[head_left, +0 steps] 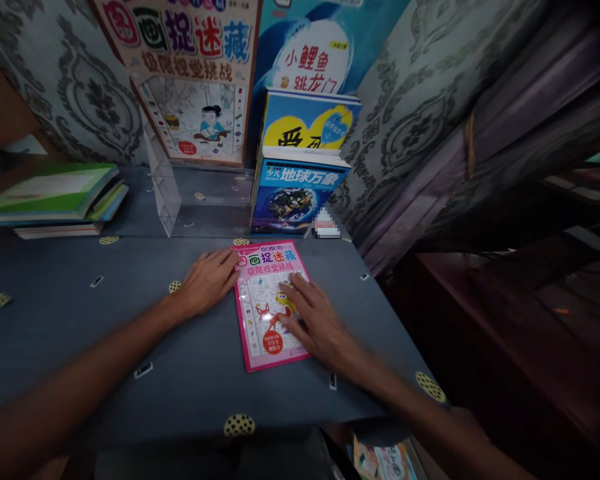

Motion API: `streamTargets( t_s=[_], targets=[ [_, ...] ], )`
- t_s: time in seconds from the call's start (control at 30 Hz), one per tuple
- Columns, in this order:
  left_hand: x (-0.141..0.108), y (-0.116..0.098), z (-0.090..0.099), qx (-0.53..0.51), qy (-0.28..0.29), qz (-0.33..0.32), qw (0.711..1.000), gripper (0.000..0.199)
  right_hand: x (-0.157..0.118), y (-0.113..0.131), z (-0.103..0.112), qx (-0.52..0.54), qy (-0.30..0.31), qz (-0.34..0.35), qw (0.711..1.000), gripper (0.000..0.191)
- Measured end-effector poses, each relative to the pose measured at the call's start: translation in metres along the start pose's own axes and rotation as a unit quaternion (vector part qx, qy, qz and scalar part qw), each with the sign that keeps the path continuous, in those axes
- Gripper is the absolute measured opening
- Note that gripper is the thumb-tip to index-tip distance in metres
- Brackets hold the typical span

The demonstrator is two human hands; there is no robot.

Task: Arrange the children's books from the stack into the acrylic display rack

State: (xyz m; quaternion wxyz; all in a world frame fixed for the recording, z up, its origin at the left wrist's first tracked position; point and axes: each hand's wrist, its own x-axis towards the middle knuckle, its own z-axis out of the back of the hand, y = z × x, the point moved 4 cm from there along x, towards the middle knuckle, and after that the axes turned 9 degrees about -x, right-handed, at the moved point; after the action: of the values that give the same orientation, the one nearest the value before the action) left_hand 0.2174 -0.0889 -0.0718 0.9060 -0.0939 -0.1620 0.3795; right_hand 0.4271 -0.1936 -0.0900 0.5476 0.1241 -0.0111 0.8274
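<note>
A pink-bordered book (255, 337) lies flat on the grey patterned tablecloth (190, 380), its cover showing a fox and a yellow figure. My left hand (209, 280) rests at the book's upper left edge, with its fingertips over the corner and nothing visibly gripped. Across the right side of the cover, my right hand (313, 317) lies with its fingers spread apart. Behind the book stands a clear acrylic rack (163, 187), which holds a blue book with a globe (293, 200) and other books at its right.
Green and white books (55, 193) are stacked at the back left. A large brown-bordered book (195, 100) stands at the back. Patterned curtains (405, 113) hang behind. Another book (383, 460) lies below the table's front edge.
</note>
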Motion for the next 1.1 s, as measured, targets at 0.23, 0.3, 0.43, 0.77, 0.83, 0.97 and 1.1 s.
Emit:
streamTargets(
  t_s=[0.23, 0.3, 0.43, 0.77, 0.83, 0.97, 1.1],
  targets=[
    [-0.003, -0.002, 0.002, 0.017, -0.038, 0.042, 0.998, 0.028, 0.031, -0.027, -0.009, -0.003, -0.001, -0.047, 0.999, 0.055],
    [-0.004, -0.003, 0.002, 0.018, -0.034, 0.067, 0.997, 0.028, 0.035, -0.029, -0.012, 0.008, -0.014, -0.048, 0.999, 0.055],
    [-0.003, -0.005, 0.003, -0.022, -0.023, 0.063, 0.997, 0.023, 0.036, -0.028, -0.016, 0.024, -0.029, -0.054, 0.998, 0.056],
    [-0.004, 0.002, 0.003, -0.181, -0.041, 0.073, 0.980, 0.031, 0.026, -0.010, -0.018, 0.023, -0.036, -0.064, 0.997, 0.057],
    [-0.004, 0.005, 0.002, -0.225, -0.045, 0.096, 0.969, 0.033, 0.024, -0.007, -0.019, 0.019, -0.037, -0.062, 0.997, 0.056],
    [-0.001, 0.007, -0.002, -0.393, -0.066, 0.122, 0.909, 0.035, 0.023, -0.003, -0.018, 0.013, -0.036, -0.059, 0.998, 0.055],
    [0.002, 0.007, -0.004, -0.547, -0.109, 0.180, 0.811, 0.038, 0.023, -0.002, -0.016, 0.009, -0.023, -0.062, 0.998, 0.056]
  ],
)
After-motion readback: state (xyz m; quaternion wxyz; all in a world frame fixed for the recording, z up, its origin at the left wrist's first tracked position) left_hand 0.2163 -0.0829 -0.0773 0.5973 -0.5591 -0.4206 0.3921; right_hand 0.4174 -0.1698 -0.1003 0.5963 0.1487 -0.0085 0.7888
